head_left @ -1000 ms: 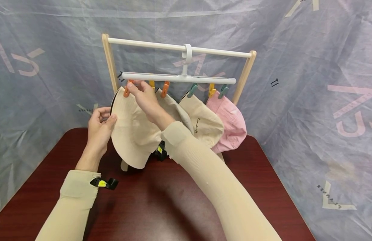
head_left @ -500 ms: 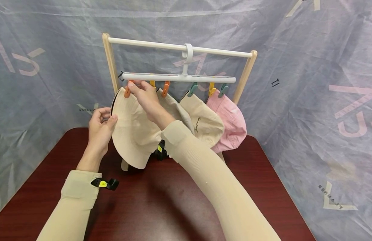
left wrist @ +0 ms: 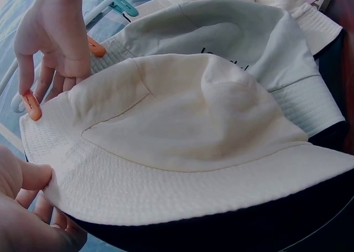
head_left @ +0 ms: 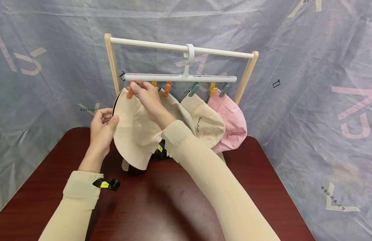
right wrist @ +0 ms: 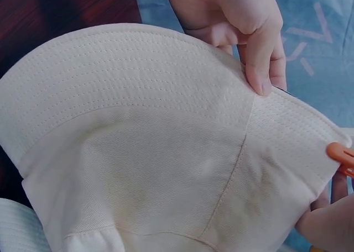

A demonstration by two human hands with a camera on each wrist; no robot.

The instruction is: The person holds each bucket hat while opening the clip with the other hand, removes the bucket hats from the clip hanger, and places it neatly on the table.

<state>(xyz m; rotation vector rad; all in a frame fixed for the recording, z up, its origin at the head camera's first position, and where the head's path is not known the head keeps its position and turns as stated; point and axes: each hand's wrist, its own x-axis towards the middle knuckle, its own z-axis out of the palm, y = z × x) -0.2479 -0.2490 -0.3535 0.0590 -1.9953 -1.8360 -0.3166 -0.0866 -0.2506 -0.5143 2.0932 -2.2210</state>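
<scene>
A cream bucket hat (head_left: 134,134) with a dark underside hangs at the left end of a white hanger bar (head_left: 174,78). My left hand (head_left: 101,130) pinches its brim edge, thumb on the pale outer side and fingers behind. At the hat's upper corner, my right hand (head_left: 150,102) pinches an orange clip (left wrist: 32,106) between thumb and fingers; the clip sits over the brim's edge. Right behind this hat hangs a pale grey-green bucket hat (left wrist: 238,33), partly covered by it and by the right arm.
Farther right hang a cream hat with dark script (head_left: 202,120) and a pink hat (head_left: 229,122), on green (head_left: 193,89) and yellow clips (head_left: 212,89). A wooden-sided rack with a white rail (head_left: 147,43) stands on the dark red table (head_left: 137,207), before a grey cloth backdrop (head_left: 294,50).
Both hands keep their holds on the brim and the orange clip. The whole head view has shifted slightly, so everything sits a little farther right.
</scene>
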